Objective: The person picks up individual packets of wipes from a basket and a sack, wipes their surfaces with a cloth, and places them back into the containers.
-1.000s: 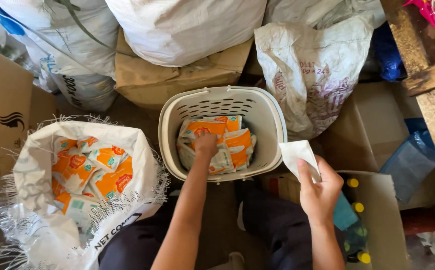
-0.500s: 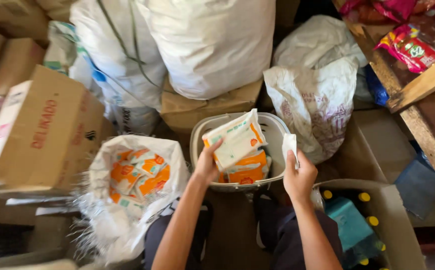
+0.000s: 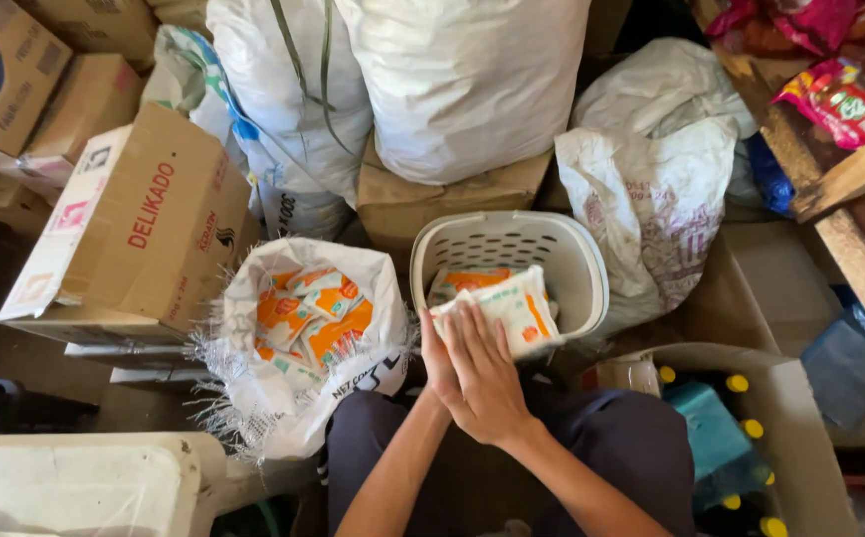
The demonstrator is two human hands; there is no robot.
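Packets [image 3: 507,308] of white, orange and green plastic sit stacked between your two hands, held just above the near rim of the white laundry-style basket [image 3: 576,264]. Your right hand [image 3: 487,373] lies flat on top with fingers spread and pressing down, and your left hand [image 3: 435,348] is tucked under and behind it, mostly hidden, so you cannot tell how its fingers curl, only that it bears against the bundle's near edge. The grip looks like a squeeze rather than a wrap, so the slick packets could slide out sideways if your palms ease off, and the lowest one could drop onto your lap or the floor instead of into the basket. The basket's rim is right under the stack; catching an edge on it could fan the bundle apart. The open woven sack [image 3: 298,348] stands just beside your left knee, its frayed mouth slumping, and a nudge from your elbow could tip it and spill what it holds. By count: one basket, with at least one more packet lying inside it; one open sack showing roughly six packets on top; the bundle in your hands seems to be two or three, though the layers are hard to separate. One printed cardboard box [image 3: 124,229] leans beside the sack, and one carton of yellow-capped bottles [image 3: 741,438] sits by your right leg.
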